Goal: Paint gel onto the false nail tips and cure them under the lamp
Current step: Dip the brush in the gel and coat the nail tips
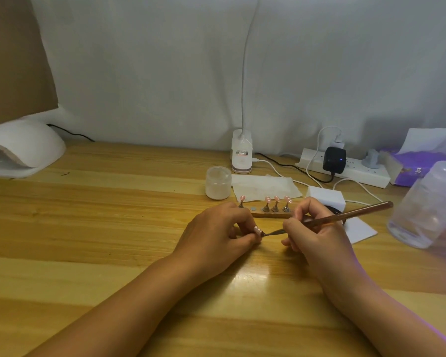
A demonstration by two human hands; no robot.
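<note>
My left hand (218,234) pinches a small stand carrying a pink false nail tip (257,230) just above the wooden table. My right hand (317,229) grips a brown-handled gel brush (345,215), whose dark tip touches that nail. Behind my hands a wooden strip holder (271,215) bears several more pink tips on metal stands (276,203), with one bare round slot. The white curing lamp (23,150) sits at the far left of the table, its opening facing right.
A frosted jar (218,183) and a tissue sheet (264,188) lie behind the holder. A desk lamp base (241,155), a power strip with plugs (345,168), a white block (325,197), a clear plastic bottle (428,207) and a purple packet (417,168) fill the right side.
</note>
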